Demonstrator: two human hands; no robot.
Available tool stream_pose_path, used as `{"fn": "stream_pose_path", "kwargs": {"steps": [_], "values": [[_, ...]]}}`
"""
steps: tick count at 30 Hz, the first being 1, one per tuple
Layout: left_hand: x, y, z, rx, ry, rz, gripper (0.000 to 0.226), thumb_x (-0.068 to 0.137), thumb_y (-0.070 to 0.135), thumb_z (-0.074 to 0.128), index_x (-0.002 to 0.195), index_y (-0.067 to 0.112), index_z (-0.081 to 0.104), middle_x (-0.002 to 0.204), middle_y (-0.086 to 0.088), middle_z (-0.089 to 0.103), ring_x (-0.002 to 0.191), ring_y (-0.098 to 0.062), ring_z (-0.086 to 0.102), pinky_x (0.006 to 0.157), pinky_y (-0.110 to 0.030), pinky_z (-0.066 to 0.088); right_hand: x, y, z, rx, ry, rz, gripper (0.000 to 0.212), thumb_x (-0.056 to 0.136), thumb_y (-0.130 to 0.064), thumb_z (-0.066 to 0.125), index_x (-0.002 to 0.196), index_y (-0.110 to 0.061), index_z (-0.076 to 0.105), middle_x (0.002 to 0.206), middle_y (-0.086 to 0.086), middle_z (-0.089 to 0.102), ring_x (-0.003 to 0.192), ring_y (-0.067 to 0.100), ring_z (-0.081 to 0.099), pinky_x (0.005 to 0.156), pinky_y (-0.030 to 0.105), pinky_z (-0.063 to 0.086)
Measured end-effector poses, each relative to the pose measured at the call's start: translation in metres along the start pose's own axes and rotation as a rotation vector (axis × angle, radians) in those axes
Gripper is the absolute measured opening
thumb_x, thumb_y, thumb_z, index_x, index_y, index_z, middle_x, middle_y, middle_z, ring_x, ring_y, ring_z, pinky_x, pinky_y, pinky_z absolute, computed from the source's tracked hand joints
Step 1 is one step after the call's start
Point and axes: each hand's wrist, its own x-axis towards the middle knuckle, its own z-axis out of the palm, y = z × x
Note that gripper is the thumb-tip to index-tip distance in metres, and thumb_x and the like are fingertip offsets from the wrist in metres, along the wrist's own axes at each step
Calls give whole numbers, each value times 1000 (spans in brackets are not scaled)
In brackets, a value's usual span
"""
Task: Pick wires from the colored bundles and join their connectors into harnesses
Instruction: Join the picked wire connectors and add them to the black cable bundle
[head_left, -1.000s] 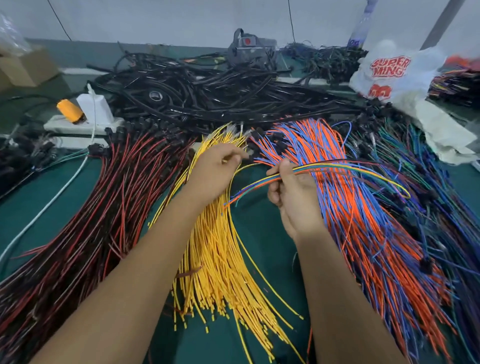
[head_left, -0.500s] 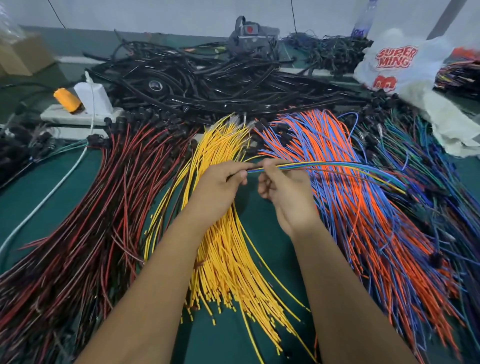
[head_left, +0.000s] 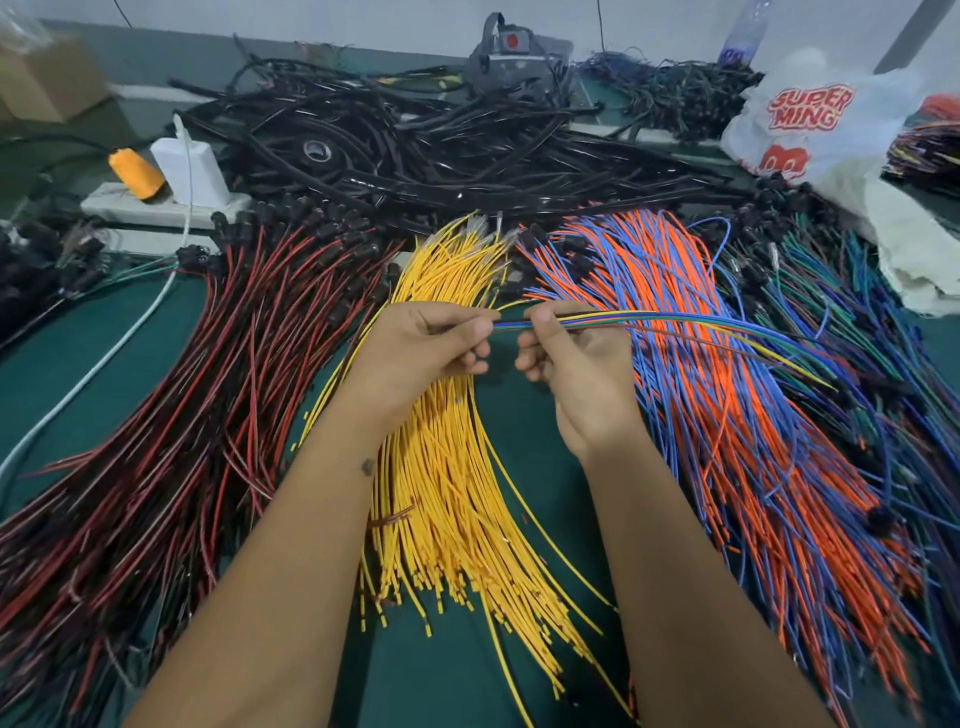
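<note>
Holding a thin sheaf of mixed wires (head_left: 649, 325) between both hands, you have it level above the green worktop (head_left: 93, 384), just past centre.

- Left hand (head_left: 426, 343): fingers curled, thumb and forefinger pinching the near end of the sheaf.
- Right hand (head_left: 571, 353): fingers curled round the same sheaf just beside the left hand, thumb on top. From it the wires (blue, green, yellow, brown) fan out toward 3 o'clock over the orange and blue bundle (head_left: 727, 415).
- Yellow bundle (head_left: 447, 493): lies under your left hand and between your forearms, running from 12 o'clock down to 6 o'clock, cut ends spread at the near side.
- Red and black bundle (head_left: 197, 415): at 9 o'clock, black connectors at its far end.
- Green and blue bundle (head_left: 857, 332): at 3 o'clock, just beside the orange and blue one.
- Black cable heap (head_left: 415, 150): at 12 o'clock, beyond the coloured bundles.
- White power strip (head_left: 156, 208): at 10 o'clock, carrying a white charger (head_left: 189, 171) and an orange plug (head_left: 135, 174).
- White plastic bag (head_left: 821, 124): at 2 o'clock, red lettering on it.
- Cardboard box (head_left: 47, 78): at 10 o'clock, at the far edge.
</note>
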Motion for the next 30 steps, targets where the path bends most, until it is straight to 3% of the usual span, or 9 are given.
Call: {"fn": "stream_pose_path", "kwargs": {"steps": [3, 7, 10, 13, 16, 18, 20, 26, 30], "values": [[0, -2, 0, 115, 29, 28, 14, 89, 9, 64, 96, 18, 73, 66, 2, 67, 60, -4, 60, 61, -17, 53, 0, 0, -1, -44, 10, -11, 15, 97, -7, 54, 85, -8, 64, 57, -4, 62, 48, 8, 57, 47, 18, 43], [-1, -3, -3, 366, -95, 55, 27, 93, 10, 61, 107, 31, 69, 98, -3, 73, 79, -13, 65, 73, -26, 55, 2, -2, -7, -141, 63, -17, 21, 98, -9, 54, 80, -12, 64, 53, -6, 62, 47, 6, 58, 45, 17, 42], [-3, -3, -3, 356, -68, 99, 29, 89, 14, 67, 107, 36, 68, 97, -1, 71, 83, -14, 66, 82, -33, 57, 2, -3, -8, -106, 76, -17, 20, 98, -8, 54, 80, -11, 64, 54, -5, 62, 47, 7, 57, 46, 18, 43], [-2, 3, -2, 11, 50, 45, 26, 91, 29, 63, 117, 29, 67, 101, -1, 66, 94, -18, 66, 81, -30, 56, 2, -4, -8, 16, 64, -10, 16, 98, -7, 53, 85, -8, 63, 57, -4, 61, 48, 9, 57, 47, 19, 43], [0, 10, -3, -386, 46, -54, 45, 99, 50, 31, 127, 26, 57, 122, -4, 65, 112, -20, 63, 86, -32, 53, -1, -4, -3, 74, -1, -3, 13, 97, -9, 55, 87, -7, 63, 59, -3, 62, 50, 10, 58, 48, 19, 44], [0, 12, 0, -431, 19, -72, 56, 100, 55, 15, 130, 28, 54, 127, -4, 64, 118, -19, 59, 99, -40, 46, -4, -3, 1, 89, -47, -2, 12, 96, -8, 56, 87, -8, 64, 60, -2, 63, 51, 11, 59, 49, 20, 45], [0, 11, 5, -422, 26, -80, 60, 99, 55, 12, 131, 25, 53, 127, -6, 63, 120, -21, 58, 107, -46, 36, -7, -3, 5, 102, -96, -6, 10, 95, -7, 57, 87, -8, 64, 61, -2, 63, 51, 11, 59, 49, 20, 46], [-3, 10, 13, -367, 23, -86, 64, 99, 57, 8, 129, 25, 55, 123, -3, 66, 118, -19, 60, 92, -41, 43, -12, -3, 12, 135, -218, -21, 5, 88, -10, 62, 84, -9, 65, 64, 2, 65, 52, 14, 58, 50, 22, 46], [-1, 9, 11, -381, -12, -79, 63, 97, 59, 9, 130, 29, 53, 127, -1, 63, 122, -15, 56, 101, -42, 37, -13, -1, 14, 116, -244, -14, 11, 91, -7, 59, 84, -10, 67, 67, 4, 68, 55, 14, 60, 53, 22, 48]]}}
